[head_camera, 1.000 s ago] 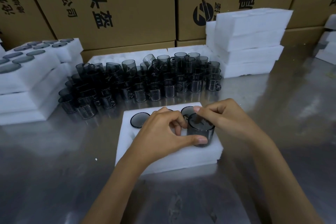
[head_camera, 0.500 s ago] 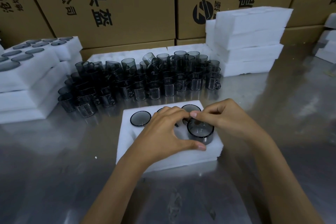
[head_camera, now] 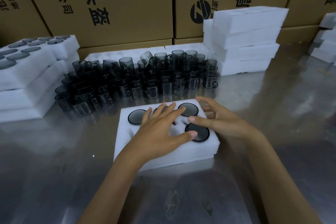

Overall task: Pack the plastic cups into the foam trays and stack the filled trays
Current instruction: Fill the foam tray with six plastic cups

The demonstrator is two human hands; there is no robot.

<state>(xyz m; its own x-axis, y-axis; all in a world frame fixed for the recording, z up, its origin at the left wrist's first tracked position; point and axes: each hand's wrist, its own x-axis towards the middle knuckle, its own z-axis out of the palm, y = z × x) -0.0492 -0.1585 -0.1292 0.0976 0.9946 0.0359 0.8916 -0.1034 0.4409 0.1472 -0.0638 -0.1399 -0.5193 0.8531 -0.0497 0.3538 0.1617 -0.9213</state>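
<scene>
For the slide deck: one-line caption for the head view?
Both hands rest open on a foam tray holding seated cups.

This is a packing station in a factory or warehouse. Large brown cardboard cartons (head_camera: 116, 3) printed with black Chinese characters and a round logo stand in a row along the back. In front of them a shiny metal desk (head_camera: 272, 111) carries goods in bulk: dozens of identical dark see-through plastic cups (head_camera: 138, 78) massed together (many with small handles), and white foam trays (head_camera: 243, 42) piled in stacks at the right, at the left (head_camera: 27, 78) and at the far right edge (head_camera: 325, 42).
</scene>
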